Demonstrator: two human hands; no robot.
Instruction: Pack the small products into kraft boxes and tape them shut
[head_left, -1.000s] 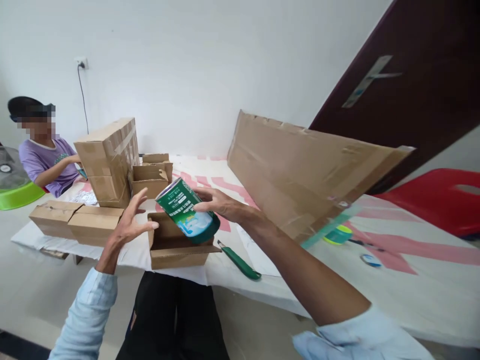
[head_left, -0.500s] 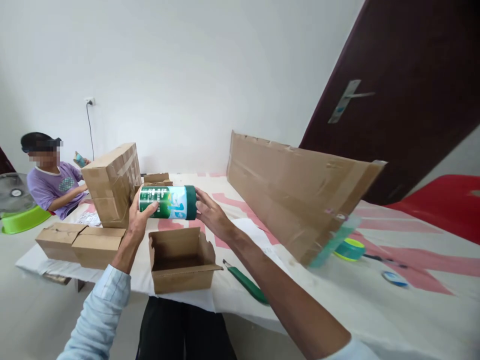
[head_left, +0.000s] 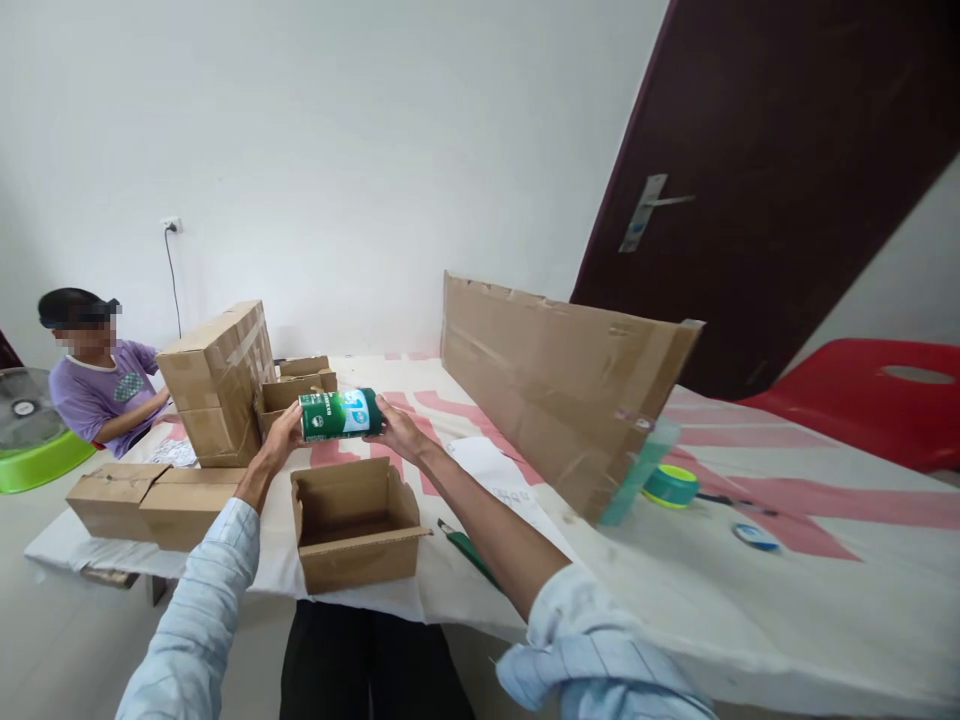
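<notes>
I hold a green and white can [head_left: 339, 414] lying on its side in the air, between both hands. My left hand [head_left: 282, 437] grips its left end and my right hand [head_left: 398, 428] grips its right end. The can hovers just above and behind a small open cardboard box [head_left: 354, 523] that stands at the table's near edge with its flaps out.
A green box cutter [head_left: 466, 548] lies right of the open box. A long cardboard sheet [head_left: 556, 382] stands on edge across the table. Closed boxes [head_left: 219, 381] stack at the left, two more [head_left: 135, 500] near the edge. Tape rolls [head_left: 670, 485] lie further right. Another person [head_left: 97, 380] sits at far left.
The can went from tilted over the box in my right hand to lying level between both hands, held further from me. The view has shifted back.
</notes>
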